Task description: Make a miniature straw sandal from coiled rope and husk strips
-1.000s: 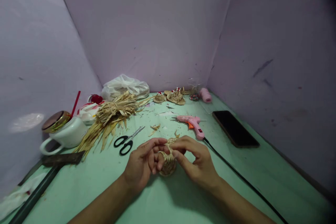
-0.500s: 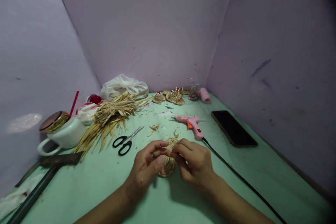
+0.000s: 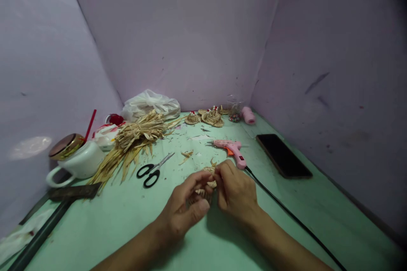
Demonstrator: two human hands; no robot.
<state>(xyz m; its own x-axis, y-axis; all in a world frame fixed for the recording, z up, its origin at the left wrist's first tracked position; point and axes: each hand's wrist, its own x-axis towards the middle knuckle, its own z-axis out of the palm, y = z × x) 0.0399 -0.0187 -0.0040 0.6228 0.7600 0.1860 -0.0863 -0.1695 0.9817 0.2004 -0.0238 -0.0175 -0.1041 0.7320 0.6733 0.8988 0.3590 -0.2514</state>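
A small coiled straw piece sits between and behind my hands, mostly hidden by their fingers. My left hand is over its near left side, fingers curved and the thumb held apart from them. Its index fingertip meets the fingertips of my right hand. The right thumb and fingers are pinched together; whatever is between them is too small or hidden to make out. Beyond the hands lies a pink glue gun, its nozzle facing left. Black-handled scissors rest partly open to the left.
A bundle of dried straw, a white cup and a hammer are on the left. Several small straw hats and a pink thread spool stand at the back. A phone and the glue gun's black cord are right.
My left hand has shifted right and its thumb has spread away from the fingers, covering more of the straw piece. My right hand has moved slightly up, still pinched.
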